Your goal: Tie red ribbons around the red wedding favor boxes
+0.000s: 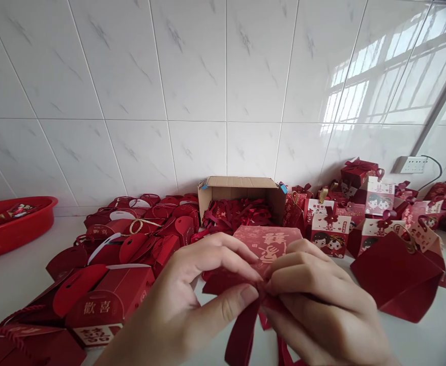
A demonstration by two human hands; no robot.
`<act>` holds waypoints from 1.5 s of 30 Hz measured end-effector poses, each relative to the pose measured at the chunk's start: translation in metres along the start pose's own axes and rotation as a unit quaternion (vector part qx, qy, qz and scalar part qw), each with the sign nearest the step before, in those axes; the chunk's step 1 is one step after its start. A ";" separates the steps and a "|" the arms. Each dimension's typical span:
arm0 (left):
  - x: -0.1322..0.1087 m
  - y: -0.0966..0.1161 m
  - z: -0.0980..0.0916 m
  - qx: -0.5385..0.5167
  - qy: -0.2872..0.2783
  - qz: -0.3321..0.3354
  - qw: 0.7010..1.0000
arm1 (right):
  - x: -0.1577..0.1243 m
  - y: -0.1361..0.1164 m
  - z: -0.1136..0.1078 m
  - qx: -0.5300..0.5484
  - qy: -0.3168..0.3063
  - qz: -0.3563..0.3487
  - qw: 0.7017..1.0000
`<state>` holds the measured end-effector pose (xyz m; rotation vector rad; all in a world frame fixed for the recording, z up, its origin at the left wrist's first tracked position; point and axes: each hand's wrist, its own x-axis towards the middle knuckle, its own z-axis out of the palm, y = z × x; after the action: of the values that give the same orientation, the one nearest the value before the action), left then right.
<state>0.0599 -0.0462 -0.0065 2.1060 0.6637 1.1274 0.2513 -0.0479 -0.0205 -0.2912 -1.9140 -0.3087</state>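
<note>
My left hand (203, 300) and my right hand (318, 300) meet at the lower centre, both closed on a dark red ribbon (241, 330). Its knot lies between my fingertips, and its tails hang below them. Directly behind my fingers is a red gift box (268, 241) with pale gold characters on its face. The lower part of this box is mostly hidden by my hands, so I cannot see how the ribbon joins it.
Flat-lying red boxes (112, 295) fill the left side. An open cardboard box (241, 182) holding dark red ribbons stands against the wall. Finished-looking gift boxes (329, 234) crowd the right, near a larger dark red box (396, 274). A red basin (20, 231) sits far left.
</note>
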 end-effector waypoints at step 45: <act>0.022 -0.038 -0.007 0.179 0.081 -0.078 0.977 | -0.021 0.044 0.033 0.312 -0.119 0.493 0.803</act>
<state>0.0604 -0.0041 -0.0201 2.2204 1.1628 1.1679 0.2452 0.0040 -0.0478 -0.8409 -1.7209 1.0796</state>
